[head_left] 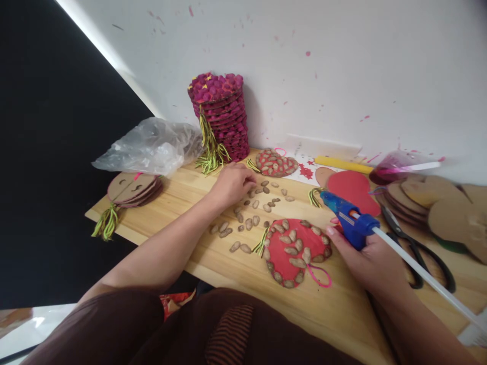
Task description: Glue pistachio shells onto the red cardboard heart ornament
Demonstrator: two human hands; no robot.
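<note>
White wall, flecked with pink, backs a pale wooden table [236, 274]; loose seeds [247, 223] lie scattered across its middle; the left hand [232, 183] rests at their far edge, fingers curled down onto them, though whether it pinches one I cannot tell; the right hand [371, 261] grips a blue glue gun [352, 220], nozzle pointing far-left, just right of a red seed-covered heart [294, 251] near the front edge; black scissors [418, 253] lie further right; a magenta stack [220, 114] stands far, against the wall.

Seeds [255, 220] left of heart [283, 256]; scissors [399, 234] right; stack [222, 116] behind, at wall [342, 76].
</note>
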